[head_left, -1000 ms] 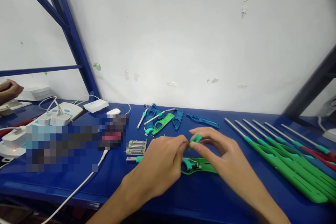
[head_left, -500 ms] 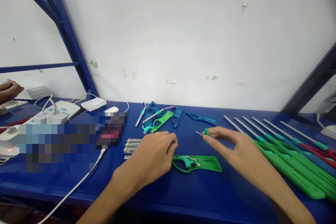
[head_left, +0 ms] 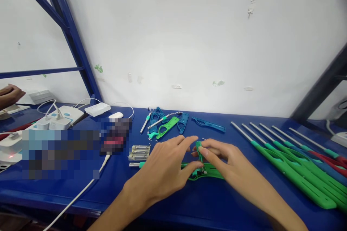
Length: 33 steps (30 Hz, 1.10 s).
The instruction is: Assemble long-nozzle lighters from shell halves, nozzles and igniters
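My right hand (head_left: 223, 155) pinches a small green plastic piece (head_left: 200, 150) between thumb and fingertips. My left hand (head_left: 169, 162) comes in from the other side, its thumb and forefinger spread around the piece; whether they touch it I cannot tell. Below both hands lies an open green lighter handle half (head_left: 214, 171), partly hidden, with a teal trigger and wires in it. A metal lighter tube (head_left: 134, 165) with a teal collar sticks out left of my left hand. Several clear fuel tanks with metal fittings (head_left: 139, 152) lie behind that tube.
Blue handle halves (head_left: 208, 124), a light green half (head_left: 167, 127) and loose tubes (head_left: 158, 120) lie at the back. Several long-nosed lighters (head_left: 295, 173) are lined up at right. A power strip (head_left: 67, 113), a white cable (head_left: 78, 195) and another person's hand (head_left: 12, 94) are at left.
My right hand has moved left with the green piece, over the handle half. My left hand has shifted slightly right and its fingers have spread, uncovering more of the clear tanks.
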Each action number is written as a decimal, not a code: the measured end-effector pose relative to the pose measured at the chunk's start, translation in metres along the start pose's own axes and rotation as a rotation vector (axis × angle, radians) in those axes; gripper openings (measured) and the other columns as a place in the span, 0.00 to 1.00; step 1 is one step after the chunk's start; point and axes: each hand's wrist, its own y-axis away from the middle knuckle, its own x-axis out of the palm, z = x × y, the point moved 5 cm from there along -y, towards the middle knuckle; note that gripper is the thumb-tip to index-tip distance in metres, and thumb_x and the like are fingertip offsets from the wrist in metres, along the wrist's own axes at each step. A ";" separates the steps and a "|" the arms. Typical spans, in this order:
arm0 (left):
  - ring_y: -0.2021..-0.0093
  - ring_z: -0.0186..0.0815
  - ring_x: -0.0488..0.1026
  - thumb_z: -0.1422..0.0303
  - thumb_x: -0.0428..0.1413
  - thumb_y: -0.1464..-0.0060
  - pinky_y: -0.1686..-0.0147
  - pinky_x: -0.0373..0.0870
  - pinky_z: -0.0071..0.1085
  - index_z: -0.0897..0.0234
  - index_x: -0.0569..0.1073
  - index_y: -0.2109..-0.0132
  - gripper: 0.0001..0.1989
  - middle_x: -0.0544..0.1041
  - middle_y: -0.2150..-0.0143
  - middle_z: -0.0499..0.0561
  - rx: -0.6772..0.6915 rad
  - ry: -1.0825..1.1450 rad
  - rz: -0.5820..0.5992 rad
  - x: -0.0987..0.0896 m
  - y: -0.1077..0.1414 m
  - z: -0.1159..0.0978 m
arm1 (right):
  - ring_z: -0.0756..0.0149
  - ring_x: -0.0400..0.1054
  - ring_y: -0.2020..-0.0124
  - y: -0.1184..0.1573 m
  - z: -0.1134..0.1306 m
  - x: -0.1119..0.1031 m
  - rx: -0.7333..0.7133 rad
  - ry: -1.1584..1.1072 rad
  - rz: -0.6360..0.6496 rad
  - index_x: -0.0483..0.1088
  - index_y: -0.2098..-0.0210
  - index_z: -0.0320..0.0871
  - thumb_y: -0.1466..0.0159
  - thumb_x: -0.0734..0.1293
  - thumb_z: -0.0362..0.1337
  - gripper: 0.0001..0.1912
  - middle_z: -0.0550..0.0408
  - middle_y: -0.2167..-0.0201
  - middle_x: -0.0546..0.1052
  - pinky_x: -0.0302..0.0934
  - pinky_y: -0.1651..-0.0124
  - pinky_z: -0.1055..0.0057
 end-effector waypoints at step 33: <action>0.46 0.46 0.74 0.64 0.56 0.32 0.48 0.67 0.42 0.54 0.78 0.50 0.08 0.79 0.49 0.50 -0.226 -0.163 0.261 -0.010 0.013 0.041 | 0.48 0.77 0.49 0.003 -0.027 -0.055 0.129 0.446 -0.369 0.79 0.63 0.52 0.37 0.66 0.57 0.18 0.57 0.54 0.85 0.67 0.51 0.59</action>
